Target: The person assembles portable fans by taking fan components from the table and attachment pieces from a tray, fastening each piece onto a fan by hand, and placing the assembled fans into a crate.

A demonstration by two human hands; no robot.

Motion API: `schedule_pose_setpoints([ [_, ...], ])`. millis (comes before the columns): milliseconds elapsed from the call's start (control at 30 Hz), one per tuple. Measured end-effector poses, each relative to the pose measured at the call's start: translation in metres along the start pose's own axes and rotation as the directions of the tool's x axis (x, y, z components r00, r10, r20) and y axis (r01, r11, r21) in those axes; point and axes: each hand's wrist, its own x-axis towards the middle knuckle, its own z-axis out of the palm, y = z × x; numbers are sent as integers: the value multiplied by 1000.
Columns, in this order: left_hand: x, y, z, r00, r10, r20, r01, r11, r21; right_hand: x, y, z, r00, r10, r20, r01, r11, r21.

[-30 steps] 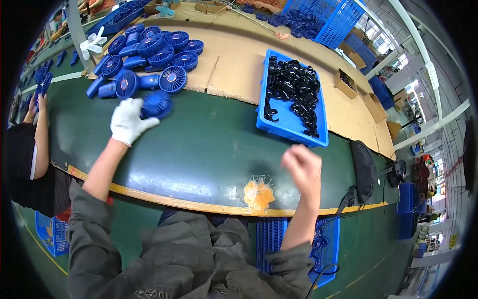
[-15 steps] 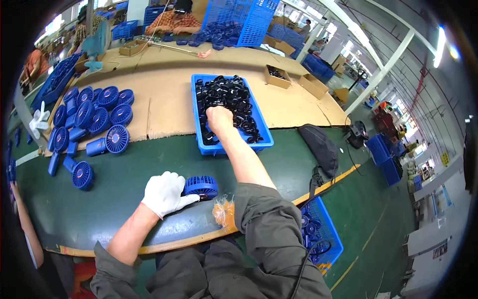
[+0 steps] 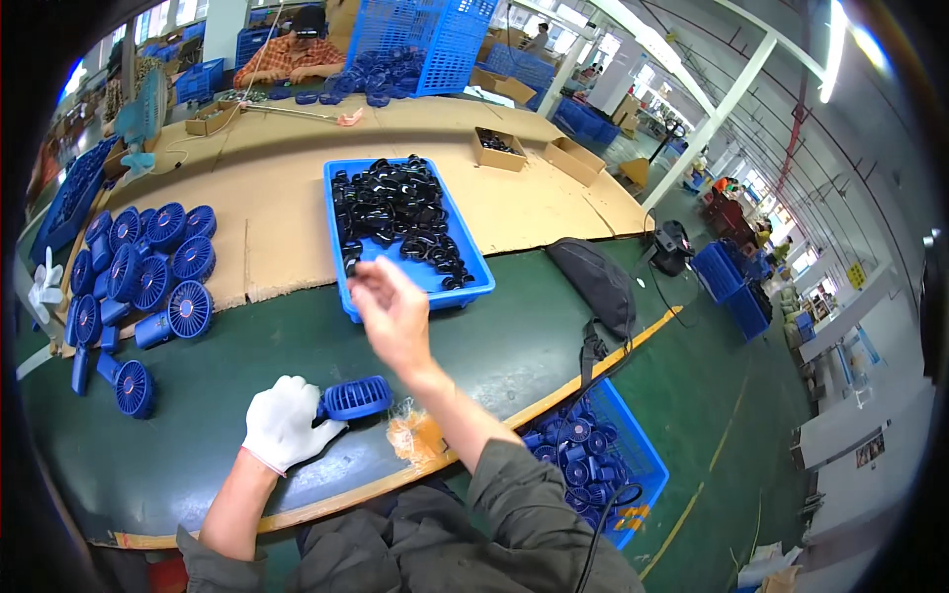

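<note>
My left hand, in a white glove, is closed around the handle end of a small blue handheld fan above the green tabletop. The fan's round slatted head sticks out to the right of the glove. My bare right hand is over the near edge of a blue tray, its fingers curled and drawn together. Whatever is between those fingertips is too small or hidden to make out. Glossy black parts lie heaped in the tray, mostly toward its far end.
Several blue handheld fans are piled at the left. A black pouch lies right of the tray, beside small cardboard boxes. Crumpled orange tape sticks near the table edge. Below right stands a blue crate of fan parts. A co-worker sits across the table.
My right hand has come out of the black parts, back toward me to the tray's near edge. The fan in my left hand has turned and tilted. The whole view has shifted.
</note>
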Motion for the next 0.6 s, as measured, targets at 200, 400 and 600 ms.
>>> schedule_pose_setpoints([
  [200, 11, 0, 5, 993, 105, -58, -99, 990, 95, -41, 10, -1, 950, -247, -191, 222, 965, -139],
  [400, -5, -32, 25, 816, -525, -243, 265, 713, -650, -36, 16, -11, 922, -261, -286, 246, 965, -89],
  [600, -4, -47, 41, 810, -586, -12, -64, -67, -996, -54, 6, 2, 990, -64, -122, 69, 997, 34],
])
